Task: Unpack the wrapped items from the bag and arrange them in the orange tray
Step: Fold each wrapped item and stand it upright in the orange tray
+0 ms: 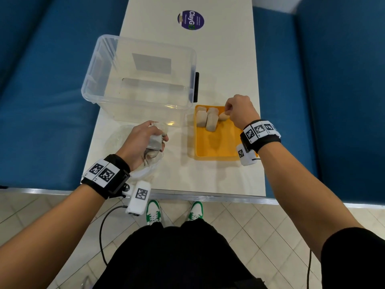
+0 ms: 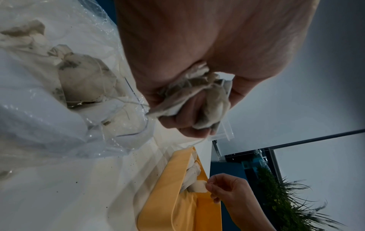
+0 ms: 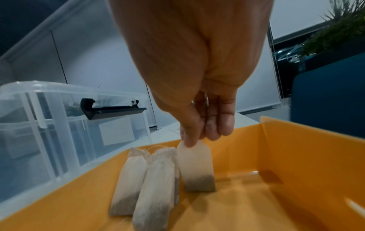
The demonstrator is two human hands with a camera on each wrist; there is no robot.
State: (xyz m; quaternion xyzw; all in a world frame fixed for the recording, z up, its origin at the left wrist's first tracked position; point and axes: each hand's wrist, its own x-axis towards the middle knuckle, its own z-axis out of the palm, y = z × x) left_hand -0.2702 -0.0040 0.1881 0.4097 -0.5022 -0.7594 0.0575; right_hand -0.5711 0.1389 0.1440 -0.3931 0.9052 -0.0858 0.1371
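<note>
Orange tray (image 1: 216, 147); off-white sachets (image 3: 156, 184), dark contents; clear bin (image 1: 137, 80).

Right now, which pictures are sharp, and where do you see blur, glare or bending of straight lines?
Head view: mostly sharp and evenly lit, with the table edges bowed by the wide lens and glare on the clear box rim. Left wrist view: dim, the left hand looms large and soft. Right wrist view: the right hand is blurred, the tea bags fairly clear, a bright glint on the orange tray.

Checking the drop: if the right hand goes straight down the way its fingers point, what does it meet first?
The right hand pinches a tea bag by its top. Below it is the orange tray floor; the bag's lower end would likely meet that first, beside the bags already lying there. The remaining gap is unclear.
</note>
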